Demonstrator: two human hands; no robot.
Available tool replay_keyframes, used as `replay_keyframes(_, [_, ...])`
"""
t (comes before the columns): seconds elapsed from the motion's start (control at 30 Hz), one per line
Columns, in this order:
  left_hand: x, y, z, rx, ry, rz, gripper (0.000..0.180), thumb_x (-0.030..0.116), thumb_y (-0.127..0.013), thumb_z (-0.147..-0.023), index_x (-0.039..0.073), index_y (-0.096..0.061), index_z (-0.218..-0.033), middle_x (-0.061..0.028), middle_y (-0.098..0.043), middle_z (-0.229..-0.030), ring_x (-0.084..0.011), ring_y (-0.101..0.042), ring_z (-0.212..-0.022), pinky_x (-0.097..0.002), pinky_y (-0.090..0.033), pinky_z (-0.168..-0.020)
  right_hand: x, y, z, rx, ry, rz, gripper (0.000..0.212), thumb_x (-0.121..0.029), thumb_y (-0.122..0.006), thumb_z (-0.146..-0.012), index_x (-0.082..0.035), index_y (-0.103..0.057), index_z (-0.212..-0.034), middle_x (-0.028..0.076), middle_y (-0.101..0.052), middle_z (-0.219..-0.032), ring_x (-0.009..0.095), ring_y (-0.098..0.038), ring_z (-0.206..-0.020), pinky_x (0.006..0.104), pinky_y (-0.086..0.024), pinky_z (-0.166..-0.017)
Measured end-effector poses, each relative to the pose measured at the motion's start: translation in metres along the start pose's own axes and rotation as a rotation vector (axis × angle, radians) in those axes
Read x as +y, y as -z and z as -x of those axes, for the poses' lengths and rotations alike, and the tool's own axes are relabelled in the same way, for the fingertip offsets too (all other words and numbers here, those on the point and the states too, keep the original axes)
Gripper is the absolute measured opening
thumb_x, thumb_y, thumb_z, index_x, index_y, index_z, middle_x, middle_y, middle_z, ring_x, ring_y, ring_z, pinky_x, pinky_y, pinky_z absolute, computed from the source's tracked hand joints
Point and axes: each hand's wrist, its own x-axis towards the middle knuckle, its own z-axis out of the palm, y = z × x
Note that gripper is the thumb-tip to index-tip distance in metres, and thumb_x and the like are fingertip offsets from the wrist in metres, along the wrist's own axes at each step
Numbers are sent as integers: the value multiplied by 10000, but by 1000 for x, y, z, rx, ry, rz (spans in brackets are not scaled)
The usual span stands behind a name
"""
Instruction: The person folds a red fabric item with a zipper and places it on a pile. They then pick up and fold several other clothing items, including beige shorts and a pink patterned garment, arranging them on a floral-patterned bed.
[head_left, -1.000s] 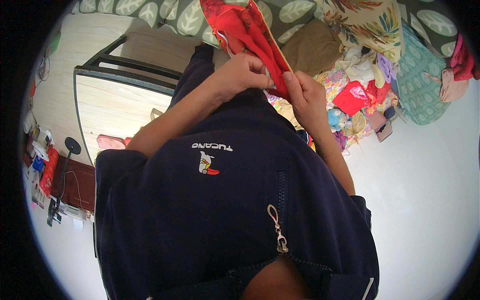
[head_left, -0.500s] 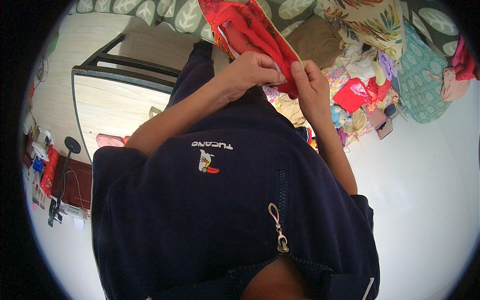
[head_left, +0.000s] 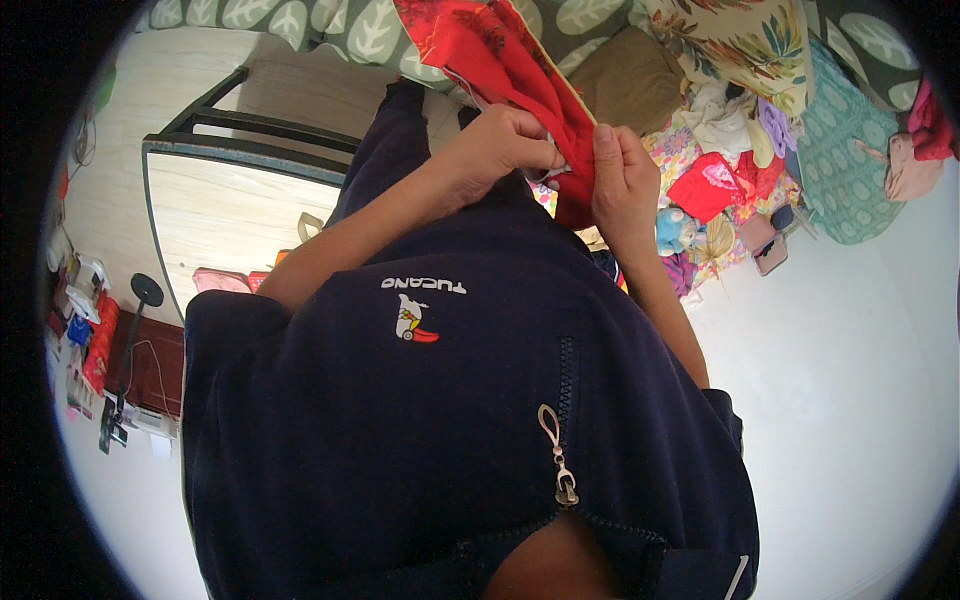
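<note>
A red cloth (head_left: 515,75) with a pale yellow edging hangs between my hands and spreads away toward the top of the view. My left hand (head_left: 508,150) pinches the cloth's inner part near a thin white strip. On the other side, my right hand (head_left: 624,178) grips the yellow-edged border, thumb on top and fingers curled beneath. A fold of the red cloth droops below, between the two hands. The fingertips of my right hand are partly hidden by the cloth.
Right of my hands, a floral cloth (head_left: 745,205) bears a red folded piece (head_left: 703,187), a pink case (head_left: 765,245) and other fabrics. A brown cushion (head_left: 627,80) lies beyond. To the left stands a pale table (head_left: 225,210) with a dark frame.
The cloth's lower fold has dropped and opened wider between my hands. My right hand has shifted slightly down. My left hand stays nearly in place.
</note>
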Motion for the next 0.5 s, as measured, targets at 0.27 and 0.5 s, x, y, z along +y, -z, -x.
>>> replay_keyframes(0.27, [1,1,-3,-46,1,23,149,118,-632,-711,-29,-636,-737,-74,-616,-657,-106,-573,-617,-228,-443,-619,7,4,-1,3,-43,-62,336,-276,-457,-896,14,-521,-739,105,-529,-608,123,-464,-562,295,-394,-528])
replay_keyframes(0.5, [1,1,-5,-75,11,52,154,124,-635,-719,-27,-641,-750,-65,-618,-673,-102,-565,-636,-230,-441,-631,9,7,-4,-46,-167,-188,327,-276,-447,-904,12,-535,-776,89,-553,-635,111,-506,-586,253,-417,-541])
